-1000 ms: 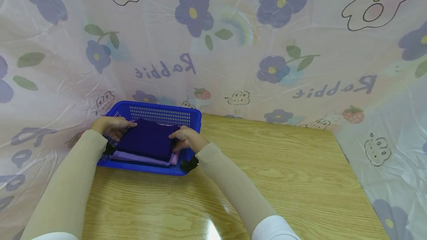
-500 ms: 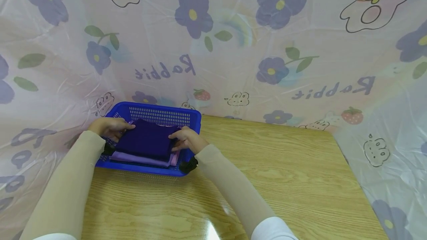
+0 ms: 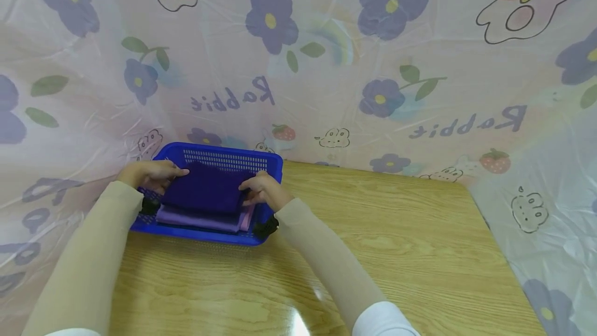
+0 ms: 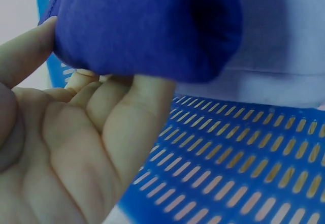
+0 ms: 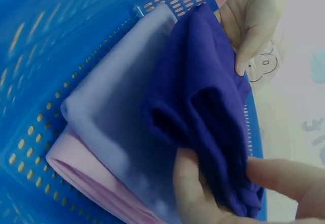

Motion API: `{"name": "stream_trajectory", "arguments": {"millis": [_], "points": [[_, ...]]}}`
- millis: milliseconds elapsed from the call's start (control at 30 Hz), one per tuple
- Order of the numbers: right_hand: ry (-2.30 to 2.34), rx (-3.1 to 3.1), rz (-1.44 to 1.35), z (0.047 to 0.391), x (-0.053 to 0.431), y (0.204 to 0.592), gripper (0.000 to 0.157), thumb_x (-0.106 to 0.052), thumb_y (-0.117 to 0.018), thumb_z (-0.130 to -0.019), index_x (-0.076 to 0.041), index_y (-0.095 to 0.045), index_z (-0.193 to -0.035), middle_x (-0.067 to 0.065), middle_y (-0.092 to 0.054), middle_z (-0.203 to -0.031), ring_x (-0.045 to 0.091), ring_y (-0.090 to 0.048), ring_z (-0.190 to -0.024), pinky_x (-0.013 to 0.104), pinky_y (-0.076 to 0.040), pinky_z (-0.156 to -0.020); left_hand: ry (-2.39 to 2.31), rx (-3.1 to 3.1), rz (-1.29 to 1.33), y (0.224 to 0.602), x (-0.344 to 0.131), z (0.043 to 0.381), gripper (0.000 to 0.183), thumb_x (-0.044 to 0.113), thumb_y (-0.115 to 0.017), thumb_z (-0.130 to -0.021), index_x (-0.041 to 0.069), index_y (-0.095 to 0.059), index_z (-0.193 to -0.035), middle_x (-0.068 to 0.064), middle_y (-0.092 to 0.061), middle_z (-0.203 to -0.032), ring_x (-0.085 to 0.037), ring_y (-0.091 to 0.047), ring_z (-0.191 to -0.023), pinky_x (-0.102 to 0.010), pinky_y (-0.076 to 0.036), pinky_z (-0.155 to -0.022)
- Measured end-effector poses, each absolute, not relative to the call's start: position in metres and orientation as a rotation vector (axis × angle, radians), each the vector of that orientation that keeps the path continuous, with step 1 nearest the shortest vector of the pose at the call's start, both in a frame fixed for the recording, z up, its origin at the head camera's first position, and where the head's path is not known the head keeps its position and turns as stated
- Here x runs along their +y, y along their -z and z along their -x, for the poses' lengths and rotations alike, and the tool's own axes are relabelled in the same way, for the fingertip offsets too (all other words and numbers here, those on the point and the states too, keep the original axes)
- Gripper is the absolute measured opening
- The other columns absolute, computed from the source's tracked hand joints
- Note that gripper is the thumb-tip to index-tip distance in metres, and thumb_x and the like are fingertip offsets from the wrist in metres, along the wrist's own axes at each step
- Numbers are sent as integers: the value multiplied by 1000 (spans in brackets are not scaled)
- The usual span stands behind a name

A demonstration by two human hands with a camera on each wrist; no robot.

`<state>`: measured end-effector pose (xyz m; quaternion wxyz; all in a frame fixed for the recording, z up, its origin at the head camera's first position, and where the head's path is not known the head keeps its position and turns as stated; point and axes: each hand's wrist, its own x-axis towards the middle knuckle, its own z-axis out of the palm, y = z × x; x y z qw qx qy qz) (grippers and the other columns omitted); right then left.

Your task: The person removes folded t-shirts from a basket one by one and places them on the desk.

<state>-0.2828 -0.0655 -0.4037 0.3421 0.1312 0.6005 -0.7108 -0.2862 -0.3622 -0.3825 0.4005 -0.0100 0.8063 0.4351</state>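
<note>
A folded dark purple cloth is held between both hands over the blue plastic basket. My left hand grips its left side, thumb on top and fingers underneath, as the left wrist view shows. On the opposite side my right hand pinches the edge, thumb above and fingers below. Beneath lie a folded lavender cloth and a folded pink cloth, stacked in the basket. In the right wrist view the purple cloth is tilted, its rolled layers facing the camera.
The basket stands at the left rear of a wooden table, close to a patterned curtain that hangs behind and on both sides. Slotted basket walls rise around the stacked cloths.
Both hands have raised the purple cloth slightly and moved it a little toward the back, so more of the lavender cloth shows in front. The basket stays in place.
</note>
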Motion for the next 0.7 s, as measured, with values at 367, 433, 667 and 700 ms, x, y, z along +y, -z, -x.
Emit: {"name": "stream_trajectory", "arguments": {"millis": [367,433,667,700], "points": [[1867,1522,-321,287,-53,387,105,18,-62,-88,-15,7,-160,38,-24,-152,46,-30,-141,54,-49,-98,-1192,2088,-21,370,-359,278,38,29,-35,-111,-5,-31,-93,-37,-35,-124,-52,-28,-136,-61,-29,-109],[1859,1526,-302,287,-50,384,103,17,-63,-89,-13,4,-160,37,-25,-152,46,-31,-140,53,-49,-97,-1211,2115,-13,367,-357,276,37,29,-36,-110,5,-26,-84,-20,-34,-103,-40,-43,-117,-55,-35,-107],[1853,1532,-223,287,-37,377,92,14,-61,-91,-6,-2,-159,37,-25,-153,44,-29,-142,54,-46,-101,-1190,2098,-71,355,-351,271,74,34,-34,-111,-20,3,-144,-40,25,-150,-60,14,-135,-69,-15,-109],[1852,1535,-212,287,-36,375,91,14,-61,-91,-5,-3,-159,36,-25,-153,44,-30,-142,54,-46,-101,-1183,2097,-74,354,-350,271,79,34,-34,-111,-18,13,-147,-40,26,-150,-61,14,-135,-69,-15,-109]]}}
